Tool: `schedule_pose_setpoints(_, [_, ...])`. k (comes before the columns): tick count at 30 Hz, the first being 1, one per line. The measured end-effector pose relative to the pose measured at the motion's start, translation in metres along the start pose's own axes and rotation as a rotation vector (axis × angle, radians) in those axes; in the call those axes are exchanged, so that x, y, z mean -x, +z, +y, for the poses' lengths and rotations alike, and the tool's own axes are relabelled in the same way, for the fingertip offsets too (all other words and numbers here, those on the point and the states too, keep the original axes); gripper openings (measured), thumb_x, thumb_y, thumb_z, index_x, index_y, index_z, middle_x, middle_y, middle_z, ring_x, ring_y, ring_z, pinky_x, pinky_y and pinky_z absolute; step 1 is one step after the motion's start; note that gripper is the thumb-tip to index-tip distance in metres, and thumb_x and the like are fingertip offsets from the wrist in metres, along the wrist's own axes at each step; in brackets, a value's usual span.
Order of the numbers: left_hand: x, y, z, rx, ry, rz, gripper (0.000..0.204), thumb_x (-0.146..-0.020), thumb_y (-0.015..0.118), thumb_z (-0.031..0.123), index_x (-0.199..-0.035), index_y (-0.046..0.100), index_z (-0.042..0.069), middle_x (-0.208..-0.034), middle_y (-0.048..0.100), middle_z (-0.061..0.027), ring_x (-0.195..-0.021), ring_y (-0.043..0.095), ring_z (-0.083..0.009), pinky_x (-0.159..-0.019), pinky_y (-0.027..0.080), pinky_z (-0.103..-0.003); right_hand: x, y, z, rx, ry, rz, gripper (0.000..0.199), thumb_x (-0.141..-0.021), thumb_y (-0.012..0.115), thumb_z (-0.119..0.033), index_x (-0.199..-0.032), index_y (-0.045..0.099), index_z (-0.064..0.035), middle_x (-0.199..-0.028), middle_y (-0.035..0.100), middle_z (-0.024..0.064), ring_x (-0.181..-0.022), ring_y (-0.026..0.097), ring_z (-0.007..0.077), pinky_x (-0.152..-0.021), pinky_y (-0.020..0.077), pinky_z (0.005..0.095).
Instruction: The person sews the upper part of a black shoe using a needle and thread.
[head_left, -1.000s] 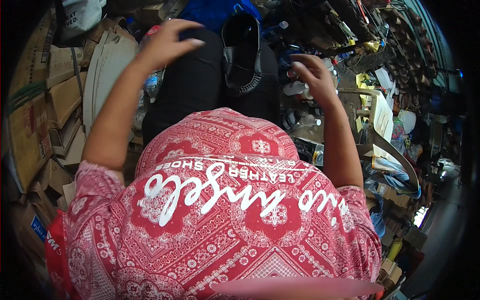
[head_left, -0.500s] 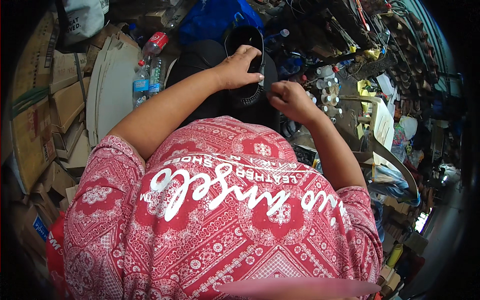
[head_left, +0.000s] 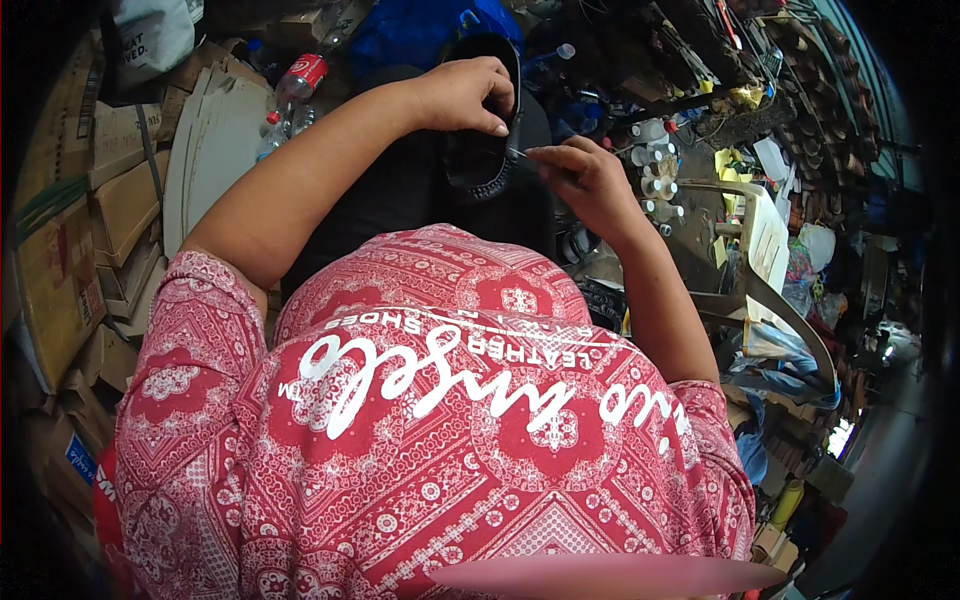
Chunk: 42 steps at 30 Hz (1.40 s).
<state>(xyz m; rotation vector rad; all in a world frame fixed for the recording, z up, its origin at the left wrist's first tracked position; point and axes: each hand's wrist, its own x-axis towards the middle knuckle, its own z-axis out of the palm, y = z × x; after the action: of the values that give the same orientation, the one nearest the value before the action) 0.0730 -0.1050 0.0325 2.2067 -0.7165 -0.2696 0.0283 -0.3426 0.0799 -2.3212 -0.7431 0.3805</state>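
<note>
A black shoe (head_left: 474, 176) lies lengthwise across my dark-trousered lap, with a row of small pleats along its near, rounded end. My left hand (head_left: 462, 95) reaches over it from the left, thumb and fingers closed on its right-hand edge. Just right of that edge, my right hand (head_left: 592, 188) pinches a thin, light-coloured tool (head_left: 518, 154). Its tip is at the shoe's rim, close below my left thumb. Most of the tool is hidden in my right fingers, so I cannot tell its exact kind.
Plastic bottles (head_left: 300, 78) and leaning pale boards (head_left: 215, 125) stand to the left, beside stacked cardboard boxes (head_left: 130, 175). A blue bag (head_left: 405, 30) lies beyond my lap. To the right are small white-capped bottles (head_left: 660, 187), a pale plastic chair (head_left: 765, 235) and cluttered shelves of shoe forms (head_left: 830, 110).
My left hand and the shoe have shifted slightly up and left. My right hand has turned and opened out somewhat, so the thin tool now shows at the shoe's edge.
</note>
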Motion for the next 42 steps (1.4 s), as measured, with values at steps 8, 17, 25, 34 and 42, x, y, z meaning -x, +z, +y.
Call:
schedule_pose_setpoints(8, [-0.002,-0.001,-0.004,0.278,-0.022,-0.118,0.018,-0.075,0.071,0.013,-0.089,0.067,0.003,-0.089,0.061,-0.0084,-0.088,0.059,-0.0201,-0.081,0.046,-0.032,-0.013,0.001,-0.005,0.142,0.037,-0.068,0.025,-0.076,0.063,-0.005,-0.1,0.07,-0.0081,-0.089,0.062,0.0121,-0.083,0.063,0.0281,-0.074,0.0514,0.035])
schedule_pose_setpoints(17, [-0.005,-0.001,-0.01,0.346,-0.009,-0.167,0.019,-0.076,0.069,0.01,-0.094,0.071,0.005,-0.094,0.06,-0.0088,-0.092,0.059,-0.021,-0.084,0.046,-0.032,-0.018,-0.004,-0.012,0.226,0.015,-0.087,0.021,-0.075,0.063,-0.005,-0.095,0.071,-0.006,-0.089,0.064,0.0136,-0.085,0.064,0.03,-0.075,0.0516,0.0362])
schedule_pose_setpoints(25, [-0.011,0.001,-0.006,0.295,-0.004,-0.17,0.018,-0.076,0.069,0.008,-0.094,0.072,0.006,-0.092,0.059,-0.0079,-0.09,0.059,-0.0213,-0.083,0.046,-0.031,-0.028,-0.01,-0.005,0.171,-0.021,-0.121,0.021,-0.076,0.063,-0.005,-0.096,0.071,-0.008,-0.088,0.063,0.0139,-0.085,0.063,0.0296,-0.076,0.0512,0.0354])
schedule_pose_setpoints(34, [-0.013,0.002,-0.008,0.298,0.018,-0.212,0.017,-0.076,0.068,0.009,-0.093,0.072,0.008,-0.089,0.057,-0.007,-0.09,0.057,-0.0213,-0.083,0.045,-0.032,-0.041,-0.02,0.004,0.15,-0.036,-0.258,0.021,-0.078,0.065,-0.004,-0.097,0.072,-0.0102,-0.088,0.062,0.0118,-0.085,0.063,0.0272,-0.075,0.0508,0.0332])
schedule_pose_setpoints(42, [-0.008,0.002,-0.009,0.258,0.012,-0.215,0.026,-0.072,0.074,0.012,-0.098,0.07,0.008,-0.094,0.054,-0.0066,-0.095,0.054,-0.0226,-0.086,0.044,-0.033,-0.034,-0.007,0.027,-0.05,-0.024,-0.272,0.021,-0.081,0.066,-0.006,-0.1,0.072,-0.0115,-0.087,0.063,0.008,-0.084,0.062,0.0212,-0.078,0.0493,0.0308])
